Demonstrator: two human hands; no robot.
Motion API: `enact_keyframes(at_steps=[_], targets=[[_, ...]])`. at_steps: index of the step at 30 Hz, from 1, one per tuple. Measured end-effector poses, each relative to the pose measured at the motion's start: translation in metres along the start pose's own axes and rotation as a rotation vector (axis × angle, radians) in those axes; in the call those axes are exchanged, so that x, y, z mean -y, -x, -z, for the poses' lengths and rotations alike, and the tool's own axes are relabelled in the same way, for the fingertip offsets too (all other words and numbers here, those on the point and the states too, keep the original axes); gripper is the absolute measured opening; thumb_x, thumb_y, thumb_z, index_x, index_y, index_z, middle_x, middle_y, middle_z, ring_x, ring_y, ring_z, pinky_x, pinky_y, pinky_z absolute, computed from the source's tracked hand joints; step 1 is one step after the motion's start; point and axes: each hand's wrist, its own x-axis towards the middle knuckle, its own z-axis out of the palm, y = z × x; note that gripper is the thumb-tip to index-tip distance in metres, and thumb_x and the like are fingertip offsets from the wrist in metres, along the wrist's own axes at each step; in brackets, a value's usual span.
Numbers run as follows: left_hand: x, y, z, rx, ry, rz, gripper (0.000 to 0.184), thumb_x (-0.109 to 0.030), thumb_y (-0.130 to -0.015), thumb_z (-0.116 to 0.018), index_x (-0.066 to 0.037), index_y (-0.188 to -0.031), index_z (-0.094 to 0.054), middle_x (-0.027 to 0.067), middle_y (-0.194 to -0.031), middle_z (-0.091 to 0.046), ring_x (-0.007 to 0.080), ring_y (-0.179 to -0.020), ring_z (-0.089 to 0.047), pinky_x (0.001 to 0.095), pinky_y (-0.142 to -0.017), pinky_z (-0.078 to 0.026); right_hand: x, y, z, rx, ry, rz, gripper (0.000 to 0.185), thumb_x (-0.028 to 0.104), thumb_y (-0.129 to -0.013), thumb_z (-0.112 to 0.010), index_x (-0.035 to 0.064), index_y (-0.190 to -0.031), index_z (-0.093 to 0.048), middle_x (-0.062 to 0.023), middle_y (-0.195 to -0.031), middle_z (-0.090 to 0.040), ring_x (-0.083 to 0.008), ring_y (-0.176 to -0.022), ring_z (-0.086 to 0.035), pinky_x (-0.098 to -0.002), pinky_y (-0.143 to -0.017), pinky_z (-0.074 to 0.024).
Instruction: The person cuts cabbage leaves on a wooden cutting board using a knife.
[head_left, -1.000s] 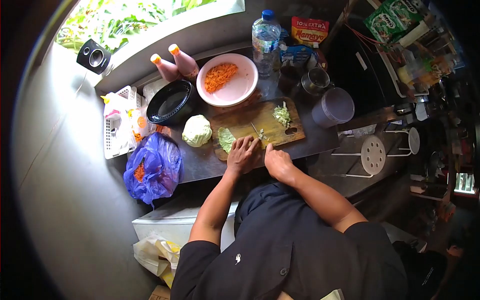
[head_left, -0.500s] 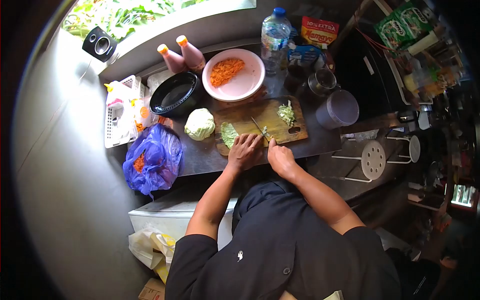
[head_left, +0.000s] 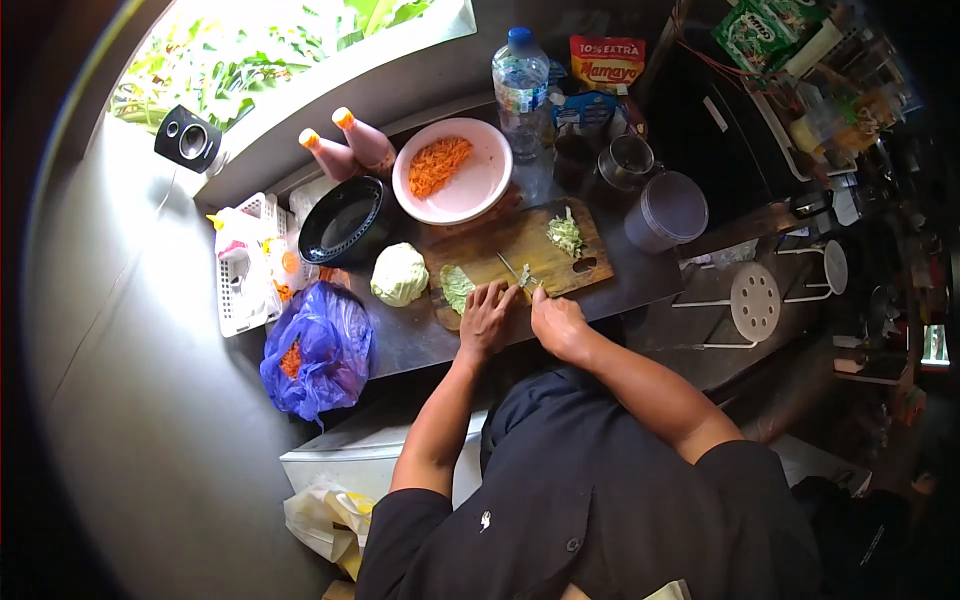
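Knife (head_left: 508, 265), one, on the cutting board (head_left: 510, 236): handle covered by my right hand (head_left: 560, 328), blade thin and in part masked by chopped pieces (head_left: 528, 277). Tip points to between 10 and 11 o'clock; long axis runs from there down to my right grip, which is closed round the handle.

Left hand (head_left: 484, 322), one: fingers lie over the board's lower edge, hiding the lower end of a cabbage leaf (head_left: 456, 285). Whether this grip is clamped on anything, I cannot tell; the undersides of my fingers are out of sight.

Cutting board: long axis from 9 o'clock to between 2 and 3; slot at its 3 o'clock end. Bare wood extends from the blade toward 12 o'clock, as far as the board's far edge.

Shredded heap (head_left: 565, 236), one, at 1 o'clock from the knife, apart from it. Cabbage head (head_left: 400, 275), whole-looking, just off the board at 9 o'clock. Basin (head_left: 487, 185), pink, at 11 o'clock, close to the far edge. Surface (head_left: 405, 345): near edge at 6 o'clock, crossed by my hands.
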Motion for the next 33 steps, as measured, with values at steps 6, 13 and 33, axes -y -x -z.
enact_keyframes(at_steps=[6, 13, 33], targets=[[-0.004, -0.004, 0.005, 0.011, 0.013, 0.038, 0.039, -0.019, -0.081, -0.066, -0.015, -0.119, -0.062, 0.0069, -0.116, -0.058, 0.0288, -0.11, -0.053, 0.0406, -0.094, -0.041, -0.004, -0.008, -0.007, -0.005, 0.024, -0.012, 0.019, 0.013, -0.096, -0.05, 0.0013, -0.11, -0.047, -0.0178, -0.083, -0.073, -0.0318, -0.077, -0.074, -0.0411, -0.068, -0.06], [-0.004, -0.006, 0.002, -0.006, -0.005, 0.08, 0.035, -0.022, -0.082, -0.067, -0.015, -0.116, -0.063, 0.0068, -0.115, -0.056, 0.0289, -0.107, -0.053, 0.0407, -0.092, -0.042, 0.005, 0.009, -0.007, 0.097, 0.01, -0.075, 0.018, 0.012, -0.095, -0.051, 0.0012, -0.109, -0.048, -0.0185, -0.081, -0.073, -0.0313, -0.077, -0.074, -0.0423, -0.069, -0.0597], [-0.005, -0.007, 0.002, -0.037, 0.001, 0.091, 0.027, -0.021, -0.085, -0.064, -0.016, -0.111, -0.062, 0.0056, -0.111, -0.057, 0.0275, -0.105, -0.053, 0.0399, -0.09, -0.042, 0.003, -0.012, -0.007, -0.052, -0.013, 0.03, 0.015, 0.011, -0.095, -0.048, 0.0005, -0.105, -0.048, -0.0204, -0.079, -0.072, -0.0334, -0.075, -0.074, -0.0432, -0.066, -0.0594]])
